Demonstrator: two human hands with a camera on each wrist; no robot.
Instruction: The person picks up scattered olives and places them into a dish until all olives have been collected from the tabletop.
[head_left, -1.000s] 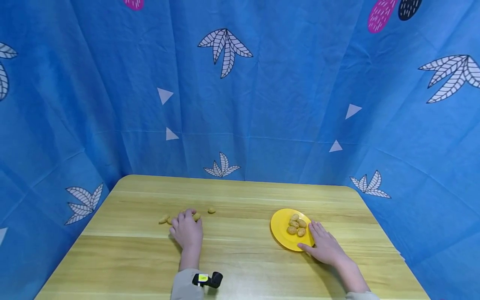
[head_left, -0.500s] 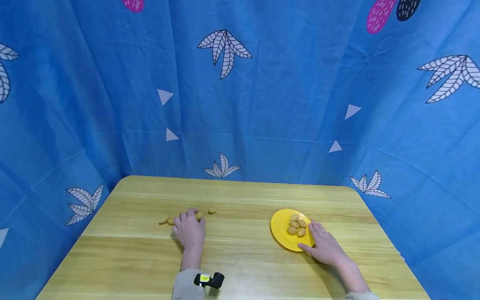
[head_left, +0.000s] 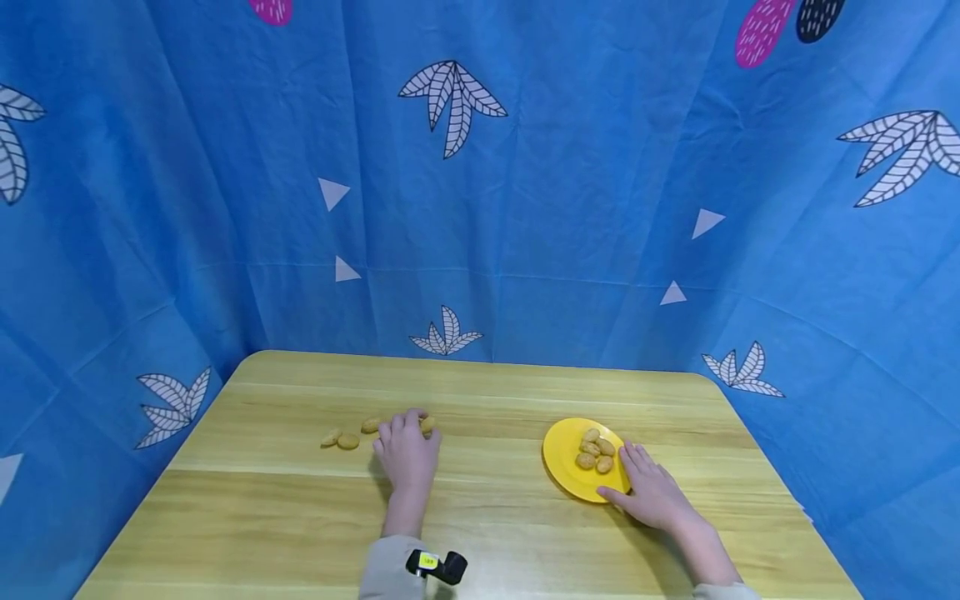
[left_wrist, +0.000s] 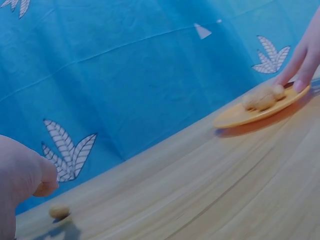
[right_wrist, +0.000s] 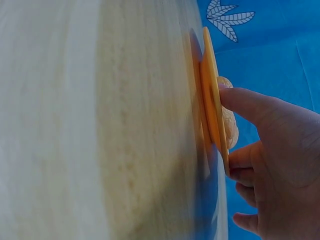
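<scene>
a leaf-printed blue cloth (head_left: 570, 208) hangs behind the wood-grained table (head_left: 495, 517).

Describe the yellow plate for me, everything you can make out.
The plate is round, plain yellow and shallow, with a thin rim and a smooth surface that looks like plastic. Side-on from the right wrist, it shows a narrower base below the rim. It lies flat on the wooden table, on the person's right side, and holds five light-brown nuts in a loose group. The person's right hand touches its right edge, thumb and fingertips at the rim.
</scene>
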